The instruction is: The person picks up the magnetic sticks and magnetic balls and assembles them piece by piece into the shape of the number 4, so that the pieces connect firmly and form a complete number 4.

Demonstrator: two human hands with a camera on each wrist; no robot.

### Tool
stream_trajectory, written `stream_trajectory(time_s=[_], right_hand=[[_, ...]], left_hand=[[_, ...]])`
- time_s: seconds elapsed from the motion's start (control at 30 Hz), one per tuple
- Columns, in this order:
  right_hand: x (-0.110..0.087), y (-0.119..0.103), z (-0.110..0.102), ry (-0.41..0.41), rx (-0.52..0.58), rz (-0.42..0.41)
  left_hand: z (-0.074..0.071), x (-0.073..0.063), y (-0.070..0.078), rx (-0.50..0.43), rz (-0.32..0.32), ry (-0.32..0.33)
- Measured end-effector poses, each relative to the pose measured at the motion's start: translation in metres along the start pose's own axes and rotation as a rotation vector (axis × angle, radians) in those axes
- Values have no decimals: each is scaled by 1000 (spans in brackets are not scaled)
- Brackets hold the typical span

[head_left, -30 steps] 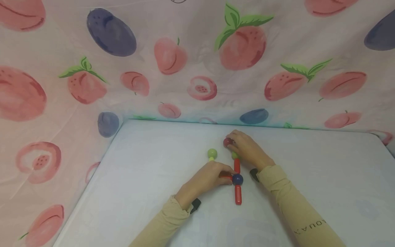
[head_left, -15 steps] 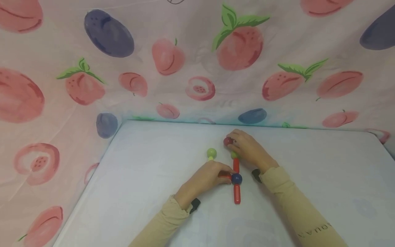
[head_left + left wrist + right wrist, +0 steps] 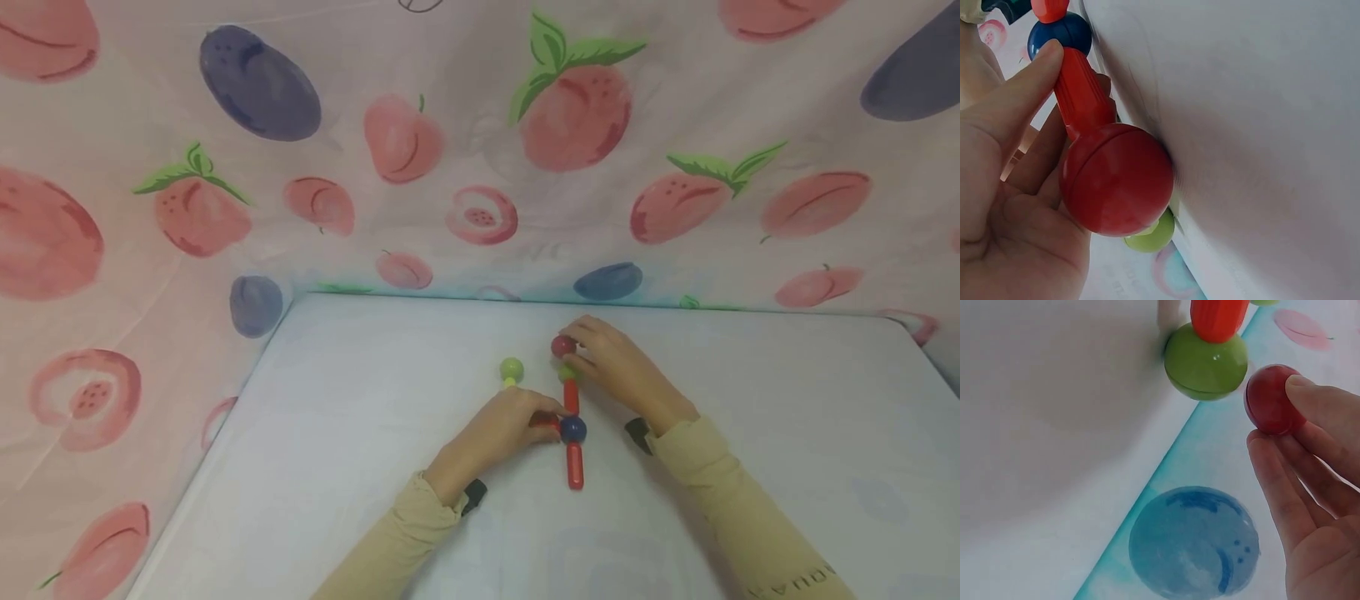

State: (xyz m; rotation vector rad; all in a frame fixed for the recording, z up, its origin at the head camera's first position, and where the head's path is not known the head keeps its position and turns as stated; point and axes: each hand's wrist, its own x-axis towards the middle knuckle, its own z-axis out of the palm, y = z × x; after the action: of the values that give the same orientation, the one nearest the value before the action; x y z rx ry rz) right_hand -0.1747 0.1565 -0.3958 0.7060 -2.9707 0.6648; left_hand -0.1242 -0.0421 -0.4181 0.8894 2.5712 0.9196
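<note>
My left hand (image 3: 498,425) pinches a red rod (image 3: 1082,87) of a ball-and-rod building toy between thumb and fingers. That rod runs from a red ball (image 3: 1116,181) to a blue ball (image 3: 1060,34). From the blue ball, one red rod (image 3: 572,397) reaches away to a green ball (image 3: 1207,362), and another red rod (image 3: 574,465) points towards me. My right hand (image 3: 618,367) holds a dark red ball (image 3: 1275,400) between thumb and fingertips, with a gap to the green ball in the right wrist view.
Beyond my left hand, a lime ball (image 3: 512,369) sits on a lime rod (image 3: 511,383), partly hidden by the hand. All of it is on a white table (image 3: 360,358). A fruit-print cloth (image 3: 420,167) hangs behind and at the left.
The dark red ball in my right hand has shifted slightly right, nearer in line with the green ball. My left hand keeps its hold on the rod. The head view has shifted a little.
</note>
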Motion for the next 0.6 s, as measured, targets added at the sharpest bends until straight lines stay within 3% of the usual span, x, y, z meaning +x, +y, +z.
stream_trajectory(time_s=[0.3,0.6], right_hand=[[-15,4,-5,94,-48,-109],[-30,5,-8,162,-48,-162]], left_hand=[[1,4,-2,30,23,28],[1,5,-1,71,19,25]])
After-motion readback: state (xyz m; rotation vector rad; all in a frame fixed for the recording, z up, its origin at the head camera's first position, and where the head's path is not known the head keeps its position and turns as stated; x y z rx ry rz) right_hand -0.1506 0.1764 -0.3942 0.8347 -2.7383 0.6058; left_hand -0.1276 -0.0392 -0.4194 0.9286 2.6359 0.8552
